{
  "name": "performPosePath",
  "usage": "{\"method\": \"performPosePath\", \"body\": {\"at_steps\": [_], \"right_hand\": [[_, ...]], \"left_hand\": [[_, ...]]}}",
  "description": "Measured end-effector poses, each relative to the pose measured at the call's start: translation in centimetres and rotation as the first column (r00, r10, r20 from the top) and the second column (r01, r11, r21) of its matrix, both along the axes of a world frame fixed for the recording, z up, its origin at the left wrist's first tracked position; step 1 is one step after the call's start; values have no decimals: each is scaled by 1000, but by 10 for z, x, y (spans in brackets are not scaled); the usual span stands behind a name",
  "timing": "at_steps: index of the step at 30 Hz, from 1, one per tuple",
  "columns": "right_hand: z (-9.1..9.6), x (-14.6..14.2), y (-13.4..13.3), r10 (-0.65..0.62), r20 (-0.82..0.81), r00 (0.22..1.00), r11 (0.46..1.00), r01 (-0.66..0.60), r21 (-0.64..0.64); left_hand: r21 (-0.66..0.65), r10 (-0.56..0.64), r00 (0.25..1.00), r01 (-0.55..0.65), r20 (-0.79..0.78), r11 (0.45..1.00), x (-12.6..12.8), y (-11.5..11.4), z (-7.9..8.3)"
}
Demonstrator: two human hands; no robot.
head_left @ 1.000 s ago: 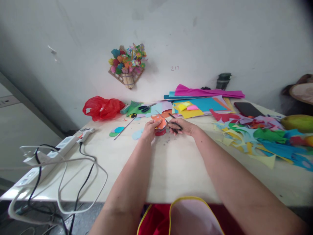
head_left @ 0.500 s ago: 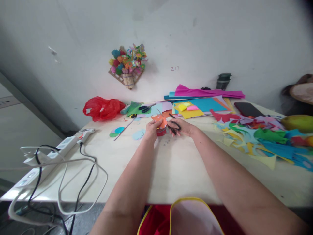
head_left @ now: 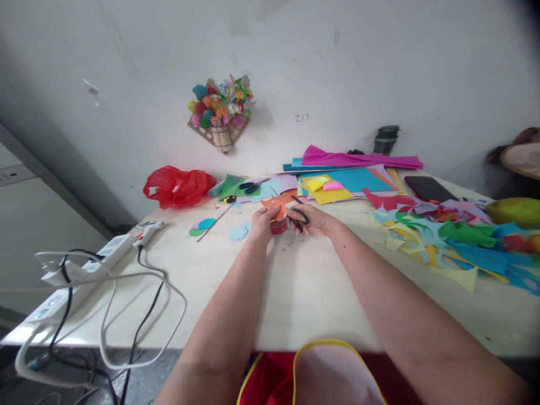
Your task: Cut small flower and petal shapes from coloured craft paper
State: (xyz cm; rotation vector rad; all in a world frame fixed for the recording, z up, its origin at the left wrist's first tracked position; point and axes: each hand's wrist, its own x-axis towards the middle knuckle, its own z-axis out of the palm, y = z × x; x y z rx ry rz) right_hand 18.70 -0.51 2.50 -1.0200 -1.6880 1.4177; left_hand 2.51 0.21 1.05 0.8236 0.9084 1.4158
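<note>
My left hand [head_left: 262, 221] pinches a piece of orange paper [head_left: 279, 210] just above the middle of the table. Close on its right, my right hand [head_left: 316, 218] is closed around the dark handles of a pair of scissors [head_left: 302, 216]. The scissor blades point up and left, at the paper's right side; how far apart they are is hard to tell. Under the hands lies a small dark red object [head_left: 278, 229], partly hidden. Light blue paper circles [head_left: 239, 232] lie left of my left hand.
Coloured paper sheets [head_left: 363, 181] and a second pair of scissors [head_left: 252, 186] lie at the back. Paper scraps [head_left: 422, 239] cover the right side, near a phone [head_left: 430, 189]. A red plastic bag [head_left: 177, 187] sits back left; a power strip [head_left: 105, 253] with loose cables is at the left edge.
My right hand and the scissor handles have shifted slightly left, toward the orange paper. My left hand stays almost in place with the paper.
</note>
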Motion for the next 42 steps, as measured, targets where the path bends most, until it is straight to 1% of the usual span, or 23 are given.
{"method": "performPosePath", "body": {"at_steps": [8, 20, 25, 35, 42], "right_hand": [[-3, -1, 1, 5, -6, 1000, 1000, -5, 24], [0, -3, 1, -8, -3, 1000, 1000, 8, 24], [0, -3, 0, -23, 23, 999, 999, 23, 26], [2, -3, -1, -9, 41, 999, 999, 7, 40], [1, -4, -1, -10, 31, 999, 999, 9, 40]], "left_hand": [[-4, 15, 1000, -15, 2, 1000, 0, 1, 0], [4, 4, 1000, -4, 14, 1000, -3, 2, -2], [-3, 8, 1000, -8, 2, 1000, -3, 0, 1], [-1, 4, 1000, -4, -4, 1000, -3, -2, 3], [-6, 21, 1000, -21, -19, 1000, -1, -3, 4]]}}
